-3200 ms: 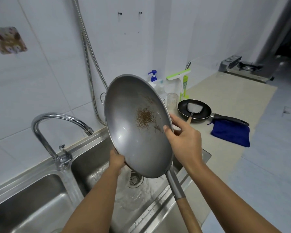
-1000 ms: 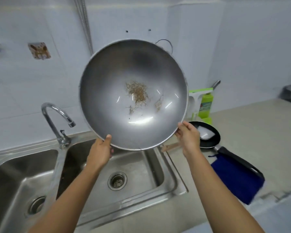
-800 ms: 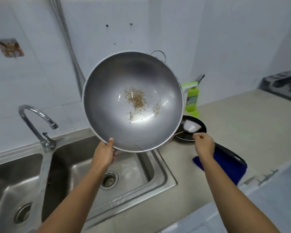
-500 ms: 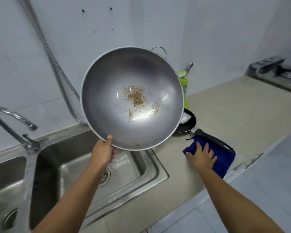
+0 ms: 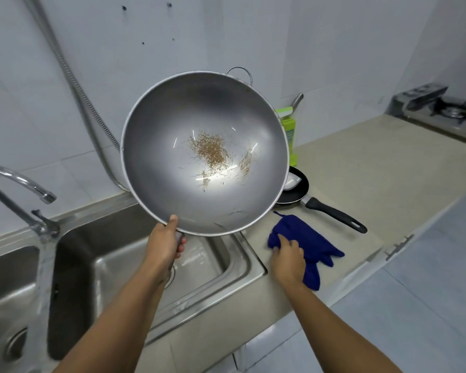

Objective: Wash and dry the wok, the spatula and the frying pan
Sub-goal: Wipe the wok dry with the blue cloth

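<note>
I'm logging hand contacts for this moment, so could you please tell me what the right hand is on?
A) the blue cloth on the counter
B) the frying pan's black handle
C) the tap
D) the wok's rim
A: the right hand curls its fingers into the bunched blue cloth, while the left hand alone holds up the wok.

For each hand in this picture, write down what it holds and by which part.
The left hand grips the wok at its lower rim, thumb over the edge. The right hand grasps the blue cloth by its left end.
</note>
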### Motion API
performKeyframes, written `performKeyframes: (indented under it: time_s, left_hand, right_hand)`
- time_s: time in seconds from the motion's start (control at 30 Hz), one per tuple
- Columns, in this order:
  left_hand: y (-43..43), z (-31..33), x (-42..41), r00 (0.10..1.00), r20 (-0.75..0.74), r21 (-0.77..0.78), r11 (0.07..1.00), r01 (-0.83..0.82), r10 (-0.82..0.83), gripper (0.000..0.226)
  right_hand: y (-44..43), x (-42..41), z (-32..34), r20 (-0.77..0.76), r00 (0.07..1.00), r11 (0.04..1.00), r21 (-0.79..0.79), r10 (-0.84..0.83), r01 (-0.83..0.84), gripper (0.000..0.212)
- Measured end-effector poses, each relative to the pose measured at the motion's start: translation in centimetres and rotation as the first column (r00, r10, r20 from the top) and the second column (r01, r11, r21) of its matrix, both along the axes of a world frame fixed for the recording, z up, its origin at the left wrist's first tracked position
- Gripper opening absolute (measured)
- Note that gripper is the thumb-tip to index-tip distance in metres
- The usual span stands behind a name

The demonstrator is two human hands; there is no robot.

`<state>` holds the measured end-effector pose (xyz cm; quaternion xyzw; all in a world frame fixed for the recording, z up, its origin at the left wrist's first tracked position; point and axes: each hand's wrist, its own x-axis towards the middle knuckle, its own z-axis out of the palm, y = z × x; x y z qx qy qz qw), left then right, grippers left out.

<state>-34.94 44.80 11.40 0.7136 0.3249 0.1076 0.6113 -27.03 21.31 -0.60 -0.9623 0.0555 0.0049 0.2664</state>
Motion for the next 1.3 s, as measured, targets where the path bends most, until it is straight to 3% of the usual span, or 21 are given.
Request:
performKeyframes:
  time_s: [0.07, 0.13, 0.3, 0.37, 0.6, 0.77, 0.87, 0.97, 1.03, 1.13, 1.3]
  left_hand:
    - [0.1, -0.2, -0.9, 1.000, -0.004, 0.000, 1.000, -0.002, 0.002, 0.043]
    - [0.4, -0.4, -1.8, 1.000, -0.006, -0.008, 1.000, -0.011, 0.011, 0.044]
    - [1.5, -0.8, -3.9, 1.000, 0.007, -0.081, 0.996, -0.028, 0.029, 0.042]
    - [1.9, -0.6, -5.0, 1.000, 0.002, -0.080, 0.996, -0.023, 0.023, 0.043]
    - [3.3, 0.4, -10.2, 0.998, -0.038, -0.077, 0.996, -0.048, 0.045, 0.039]
    - [4.2, 0.4, -15.5, 0.993, -0.111, 0.005, 0.999, -0.042, 0.042, 0.042]
    - [4.5, -0.3, -18.7, 0.983, -0.166, -0.010, 0.996, -0.083, 0.080, 0.046]
    - [4.7, -1.7, -22.4, 0.971, -0.218, -0.054, 0.992, -0.113, 0.098, 0.050]
    - [4.6, -2.7, -25.2, 0.955, -0.274, -0.098, 0.985, -0.144, 0.112, 0.052]
    - [4.1, -4.0, -28.7, 0.930, -0.340, -0.118, 0.974, -0.191, 0.141, 0.055]
    - [3.0, -5.0, -32.1, 0.911, -0.363, -0.165, 0.949, -0.270, 0.196, 0.054]
  right_hand:
    - [0.5, 0.4, 1.7, 0.005, 0.988, 0.932, 0.333, -0.153, 0.143, 0.042]
    - [1.1, 0.8, 4.3, 0.023, 0.966, 0.819, 0.536, -0.259, 0.206, 0.038]
    - [2.8, -0.2, 12.5, 0.086, 0.944, 0.487, 0.870, -0.318, 0.085, 0.035]
    - [4.3, -1.6, 15.7, 0.135, 0.965, 0.449, 0.893, -0.227, -0.020, 0.032]
    - [10.9, -6.8, 22.0, 0.291, 0.951, 0.460, 0.834, 0.100, -0.304, 0.037]
    - [15.9, -10.2, 21.4, 0.313, 0.861, 0.382, 0.797, 0.401, -0.468, 0.030]
    - [18.4, -11.7, 18.1, 0.249, 0.719, 0.371, 0.721, 0.649, -0.585, 0.030]
    - [20.8, -13.2, 13.0, 0.108, 0.555, 0.493, 0.343, 0.825, -0.799, 0.043]
    - [21.8, -15.3, 10.2, -0.100, 0.450, 0.461, 0.206, 0.888, -0.863, 0.056]
    - [22.3, -18.7, 6.9, -0.231, 0.320, 0.364, 0.185, 0.919, -0.913, 0.067]
    - [22.4, -22.4, 3.8, -0.236, 0.290, 0.340, 0.210, 0.927, -0.917, 0.058]
